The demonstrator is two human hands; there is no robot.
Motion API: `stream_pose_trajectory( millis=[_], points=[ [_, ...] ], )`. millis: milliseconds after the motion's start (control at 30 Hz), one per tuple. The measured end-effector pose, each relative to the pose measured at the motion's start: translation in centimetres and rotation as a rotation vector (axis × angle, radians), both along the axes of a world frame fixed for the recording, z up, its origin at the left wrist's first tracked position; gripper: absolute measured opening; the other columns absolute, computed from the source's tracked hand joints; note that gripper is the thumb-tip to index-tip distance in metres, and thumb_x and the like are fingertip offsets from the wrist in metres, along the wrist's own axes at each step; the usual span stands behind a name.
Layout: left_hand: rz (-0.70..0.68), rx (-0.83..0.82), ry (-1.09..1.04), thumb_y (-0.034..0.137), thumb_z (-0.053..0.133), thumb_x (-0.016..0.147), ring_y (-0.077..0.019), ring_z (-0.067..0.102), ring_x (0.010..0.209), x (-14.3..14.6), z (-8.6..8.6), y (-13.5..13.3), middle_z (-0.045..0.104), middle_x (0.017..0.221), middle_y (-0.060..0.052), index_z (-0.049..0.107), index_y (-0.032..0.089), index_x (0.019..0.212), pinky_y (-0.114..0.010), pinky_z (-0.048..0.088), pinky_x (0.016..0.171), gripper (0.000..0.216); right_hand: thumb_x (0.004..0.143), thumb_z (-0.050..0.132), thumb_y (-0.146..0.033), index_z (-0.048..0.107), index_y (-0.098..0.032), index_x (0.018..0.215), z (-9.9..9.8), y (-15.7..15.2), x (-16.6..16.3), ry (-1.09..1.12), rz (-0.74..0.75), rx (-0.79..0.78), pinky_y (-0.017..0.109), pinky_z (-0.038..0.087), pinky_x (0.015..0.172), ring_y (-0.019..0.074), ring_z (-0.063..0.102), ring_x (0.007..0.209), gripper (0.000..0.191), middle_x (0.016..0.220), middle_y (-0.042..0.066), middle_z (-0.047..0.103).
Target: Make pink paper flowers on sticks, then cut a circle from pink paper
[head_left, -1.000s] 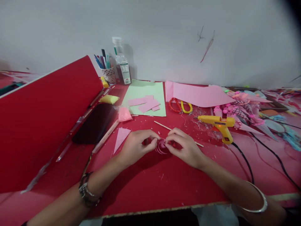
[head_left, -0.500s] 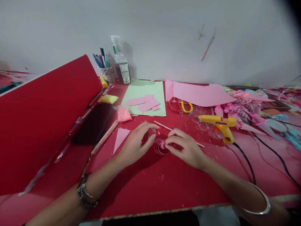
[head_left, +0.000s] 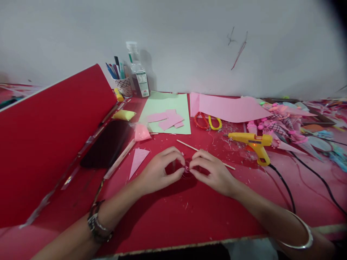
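My left hand (head_left: 159, 169) and my right hand (head_left: 214, 171) meet at the middle of the red table (head_left: 173, 220). Both pinch a small pink paper coil (head_left: 186, 169), which is mostly hidden between the fingertips. A thin wooden stick (head_left: 189, 146) lies on the table just behind my hands, running under my right hand. A pink paper triangle (head_left: 138, 159) lies to the left of my left hand. I wear a watch on the left wrist and a bangle on the right.
A yellow glue gun (head_left: 253, 142) with a black cord stands to the right. Scissors (head_left: 208, 122), pink paper (head_left: 227, 108) and a green sheet (head_left: 168, 108) lie behind. A pen cup (head_left: 121, 85), a bottle (head_left: 138, 77), a tilted red board (head_left: 51, 133) and a phone (head_left: 108, 144) are left. Craft pieces (head_left: 282, 126) crowd the right.
My left hand let go of the pink coil and opened half a second ago. It has now come back and pinches the coil again beside my right hand.
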State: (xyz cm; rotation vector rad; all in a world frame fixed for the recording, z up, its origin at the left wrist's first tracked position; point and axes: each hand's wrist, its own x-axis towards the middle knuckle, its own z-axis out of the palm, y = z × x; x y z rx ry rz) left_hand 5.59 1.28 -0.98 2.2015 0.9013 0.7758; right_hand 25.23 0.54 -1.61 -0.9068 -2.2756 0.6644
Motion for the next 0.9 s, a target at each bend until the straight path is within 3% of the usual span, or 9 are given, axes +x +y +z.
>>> stream_pose_trajectory(
  millis=[900],
  points=[
    [-0.011,0.055,0.000,0.012,0.048,0.079,-0.0092,0.052,0.072,-0.05,-0.71,0.41,0.055,0.079,-0.001,0.055,0.017,0.080,-0.020,0.043,0.065,0.008,0.080,0.048,-0.012,0.051,-0.019,0.081,0.03,-0.10,-0.13,0.023,0.007,-0.060,0.024,0.040,0.070,0.0122,0.048,0.076,0.007,0.083,0.002,0.049]
  ],
)
